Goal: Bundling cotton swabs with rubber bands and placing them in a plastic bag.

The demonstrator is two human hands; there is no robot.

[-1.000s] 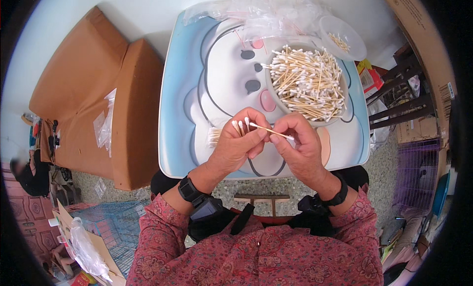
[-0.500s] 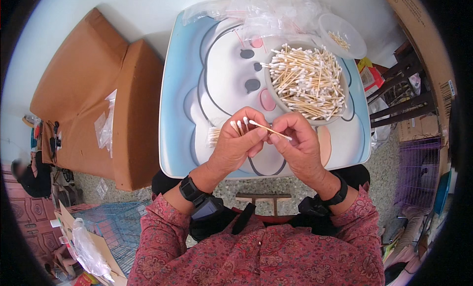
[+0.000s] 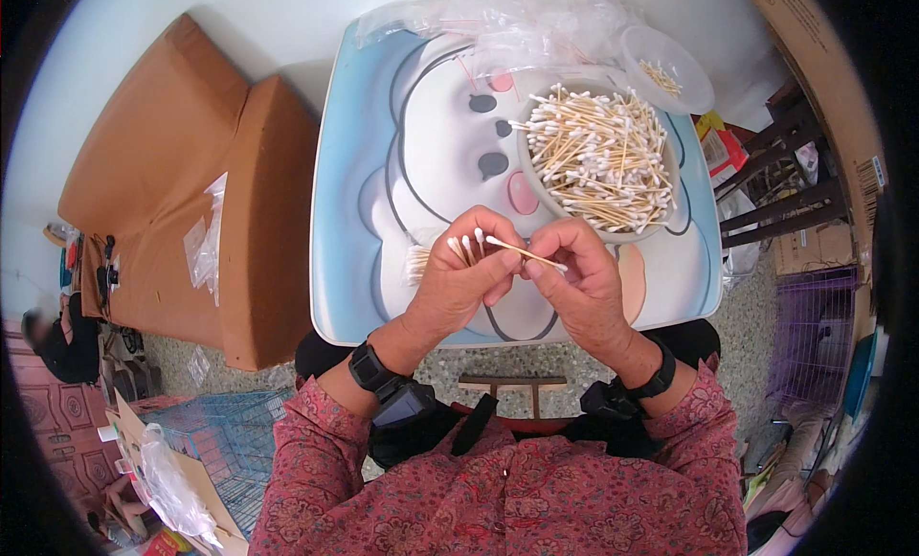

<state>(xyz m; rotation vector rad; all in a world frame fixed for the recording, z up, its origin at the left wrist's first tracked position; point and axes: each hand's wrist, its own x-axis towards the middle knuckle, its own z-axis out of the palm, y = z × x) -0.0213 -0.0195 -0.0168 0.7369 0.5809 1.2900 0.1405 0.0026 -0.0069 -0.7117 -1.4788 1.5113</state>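
Note:
Both of my hands are together above the near edge of the small table (image 3: 356, 240). In my left hand (image 3: 458, 286) several cotton swabs (image 3: 466, 249) stick up in a fan between thumb and fingers. One more swab (image 3: 529, 255) lies slanted across from the left thumb to my right hand (image 3: 584, 283), whose thumb and forefinger pinch it. Just beyond them a round grey bowl (image 3: 526, 181) is heaped with loose swabs (image 3: 598, 154). Beside my left hand a bundle of swabs (image 3: 416, 266) lies on the tabletop, partly hidden.
A translucent round tub (image 3: 702, 82) with a few swabs stands behind the bowl. Clear plastic bags (image 3: 507, 24) lie along the table's far edge. A brown sofa (image 3: 268, 221) is at the left, a dark chair (image 3: 785, 163) at the right, wire cages (image 3: 225, 431) on the floor.

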